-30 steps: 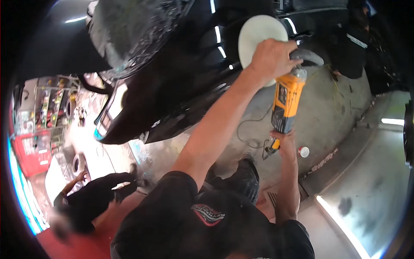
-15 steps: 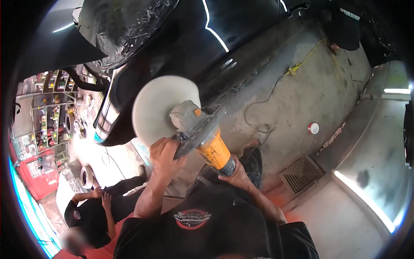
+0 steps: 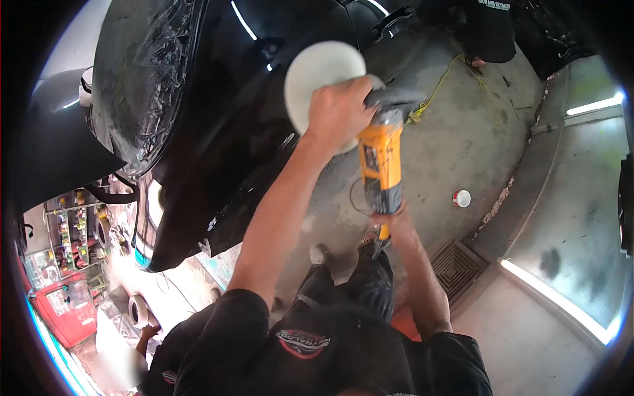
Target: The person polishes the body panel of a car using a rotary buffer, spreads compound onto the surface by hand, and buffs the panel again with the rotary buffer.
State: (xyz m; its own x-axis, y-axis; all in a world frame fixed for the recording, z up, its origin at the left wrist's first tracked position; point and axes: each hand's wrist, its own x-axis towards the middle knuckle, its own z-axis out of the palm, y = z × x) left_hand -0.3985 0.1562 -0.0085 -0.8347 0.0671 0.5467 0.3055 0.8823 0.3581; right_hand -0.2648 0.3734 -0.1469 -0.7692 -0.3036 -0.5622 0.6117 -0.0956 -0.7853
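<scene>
As my left hand [image 3: 340, 112] clasps the polisher [image 3: 381, 155] up front, my right hand [image 3: 395, 221] wraps its rear. The pad [image 3: 320, 69] faces bodywork [image 3: 231, 125].

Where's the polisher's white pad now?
In the head view, the white pad is at upper centre, on the far end of the polisher, partly behind the left hand, beside the black car; contact unclear.

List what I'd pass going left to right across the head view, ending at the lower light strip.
Red panel → lower tire → white polishing pad → yellow polisher body → small white-and-red tub → lower light strip.
</scene>
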